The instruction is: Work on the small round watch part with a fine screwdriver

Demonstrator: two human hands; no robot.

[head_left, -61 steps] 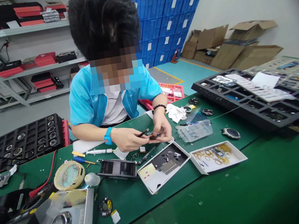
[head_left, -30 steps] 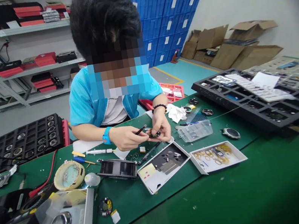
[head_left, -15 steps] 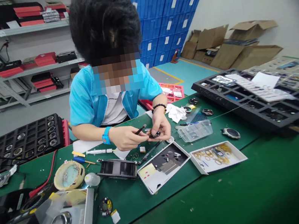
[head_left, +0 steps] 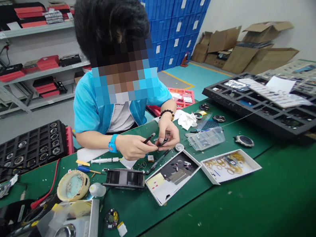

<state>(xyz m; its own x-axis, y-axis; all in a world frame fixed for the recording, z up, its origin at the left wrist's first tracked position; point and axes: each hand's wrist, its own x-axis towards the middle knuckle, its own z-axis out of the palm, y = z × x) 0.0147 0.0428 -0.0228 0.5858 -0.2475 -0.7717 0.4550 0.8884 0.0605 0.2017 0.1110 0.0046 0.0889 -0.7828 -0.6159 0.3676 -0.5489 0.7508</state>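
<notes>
own body: out of frame | hands: out of frame | sleeves, clothing: cannot tell

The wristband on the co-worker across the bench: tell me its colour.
Bright blue; the wristband sits on the co-worker's wrist just behind the hand holding a thin dark tool, clearest in the head view.

In front of you a dark green table [head_left: 251,204] carries black compartment trays [head_left: 268,110], a white box of yellow rings [head_left: 229,165] and a cream dish [head_left: 72,185], with a co-worker's bright blue jacket [head_left: 89,105], red cases [head_left: 27,11] upper left and blue crates [head_left: 177,2] at top.
</notes>
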